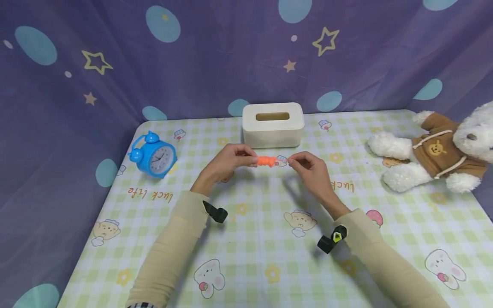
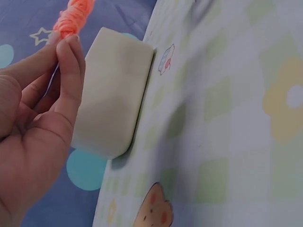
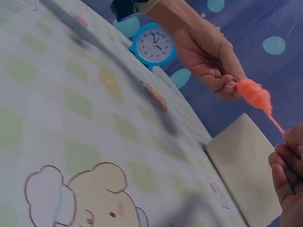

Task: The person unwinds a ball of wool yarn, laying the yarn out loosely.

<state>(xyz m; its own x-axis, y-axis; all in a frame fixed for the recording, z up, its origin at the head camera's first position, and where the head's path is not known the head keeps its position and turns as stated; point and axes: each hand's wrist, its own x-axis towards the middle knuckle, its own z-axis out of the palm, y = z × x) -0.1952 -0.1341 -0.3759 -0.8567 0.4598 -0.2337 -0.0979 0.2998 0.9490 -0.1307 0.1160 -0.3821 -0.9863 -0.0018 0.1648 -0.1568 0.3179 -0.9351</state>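
A small wound bundle of orange yarn (image 1: 265,161) is held up over the table in front of the tissue box. My left hand (image 1: 231,161) pinches one end of it between thumb and fingertips, as the left wrist view also shows. From the bundle's other end a short strand (image 3: 276,123) runs taut to my right hand (image 1: 310,172), which pinches its tip between thumb and forefinger. In the right wrist view the left hand (image 3: 208,49) grips the bundle, and the right hand (image 3: 289,172) shows only partly at the edge.
A white tissue box (image 1: 273,130) stands at the back middle. To the left is a blue alarm clock (image 1: 155,158). A white plush toy (image 1: 435,149) in a brown hoodie lies at the right. Checked cloth (image 1: 246,256) covers the table, with a purple curtain (image 1: 231,55) behind.
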